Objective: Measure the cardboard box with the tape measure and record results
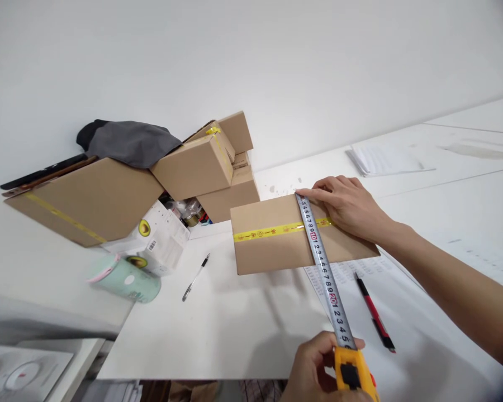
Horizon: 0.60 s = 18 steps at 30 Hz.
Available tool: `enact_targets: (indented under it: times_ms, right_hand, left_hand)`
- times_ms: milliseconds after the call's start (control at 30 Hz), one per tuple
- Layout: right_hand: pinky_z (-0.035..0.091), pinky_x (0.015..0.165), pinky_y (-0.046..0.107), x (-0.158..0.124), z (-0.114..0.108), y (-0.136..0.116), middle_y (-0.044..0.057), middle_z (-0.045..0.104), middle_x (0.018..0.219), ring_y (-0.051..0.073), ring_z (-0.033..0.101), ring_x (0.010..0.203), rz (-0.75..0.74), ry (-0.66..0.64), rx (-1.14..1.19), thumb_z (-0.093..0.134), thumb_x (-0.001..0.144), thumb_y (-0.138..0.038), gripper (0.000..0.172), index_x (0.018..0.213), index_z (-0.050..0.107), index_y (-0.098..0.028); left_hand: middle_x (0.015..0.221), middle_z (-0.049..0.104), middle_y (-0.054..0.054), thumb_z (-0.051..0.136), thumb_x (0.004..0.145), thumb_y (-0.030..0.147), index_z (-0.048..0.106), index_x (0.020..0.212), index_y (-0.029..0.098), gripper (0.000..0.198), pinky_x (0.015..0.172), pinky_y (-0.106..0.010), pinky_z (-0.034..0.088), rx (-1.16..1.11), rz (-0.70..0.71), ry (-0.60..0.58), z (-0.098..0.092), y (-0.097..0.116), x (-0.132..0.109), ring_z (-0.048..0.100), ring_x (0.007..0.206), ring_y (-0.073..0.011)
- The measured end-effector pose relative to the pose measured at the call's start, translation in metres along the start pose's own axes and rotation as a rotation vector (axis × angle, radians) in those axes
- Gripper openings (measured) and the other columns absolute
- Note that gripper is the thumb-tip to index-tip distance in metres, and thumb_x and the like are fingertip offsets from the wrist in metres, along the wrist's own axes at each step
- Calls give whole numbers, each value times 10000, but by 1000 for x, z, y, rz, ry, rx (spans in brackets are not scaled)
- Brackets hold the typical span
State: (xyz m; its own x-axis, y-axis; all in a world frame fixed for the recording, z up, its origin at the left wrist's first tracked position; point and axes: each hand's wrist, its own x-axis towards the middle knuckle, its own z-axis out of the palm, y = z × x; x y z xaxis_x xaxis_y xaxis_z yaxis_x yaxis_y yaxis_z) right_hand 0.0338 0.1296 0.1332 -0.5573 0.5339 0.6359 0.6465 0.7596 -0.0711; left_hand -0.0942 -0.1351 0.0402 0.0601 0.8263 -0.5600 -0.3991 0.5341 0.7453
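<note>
A cardboard box [272, 245] with a yellow printed tape strip [268, 230] rests on the white table. Across its top lies the silver blade of a tape measure [321, 257], pulled out well past the box's near edge. My right hand [346, 204] is closed at the far edge, its fingertips pinching the blade's end there, with the palm over the box's right part. At the bottom, my left hand [310, 368] grips the yellow tape measure case [354, 371]. A red and black pen [375, 315] lies on printed paper [402, 301] to the right.
A black and clear pen [195, 277] lies left of the box. Stacked cardboard boxes [193, 167] with a grey cloth [129, 142] stand at back left, near a white avocado-print carton [159, 237] and a mint-green cylindrical case [128, 279]. A paper stack [381, 160] lies at back right.
</note>
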Motion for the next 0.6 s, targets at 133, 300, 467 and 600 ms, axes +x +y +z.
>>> enact_targets:
  times_ms: [133,300,467,600]
  right_hand:
    - [413,852,451,0,1,0,101,667,1142,274,571,967,-2,14,6,325,974,-121,543,1332,670,-341]
    - [399,859,450,-3,2,-1,93,667,1134,268,559,976,7,43,40,331,976,-129,535,1310,679,-360]
    - [417,845,466,-4,1,-4,106,659,1140,284,557,988,47,35,63,294,1014,-223,496,1332,655,-344]
    - [459,855,496,-8,-1,-12,146,657,1128,335,544,1048,150,48,87,366,1014,-460,488,1383,600,-244]
  left_hand:
    - [1014,714,-64,855,425,176,719,1147,165,735,666,-283,472,68,54,-106,-2,-6,10,609,757,-171]
    - [1189,712,-117,907,432,269,673,1213,177,820,737,-312,496,110,60,-160,-4,-5,12,624,860,-204]
    - [1171,707,-116,931,452,301,679,1197,183,795,723,-310,499,119,82,-193,-7,-3,10,639,842,-204]
    - [1189,686,-110,973,408,275,683,1207,221,852,781,-351,551,224,91,-165,-17,-13,4,672,943,-288]
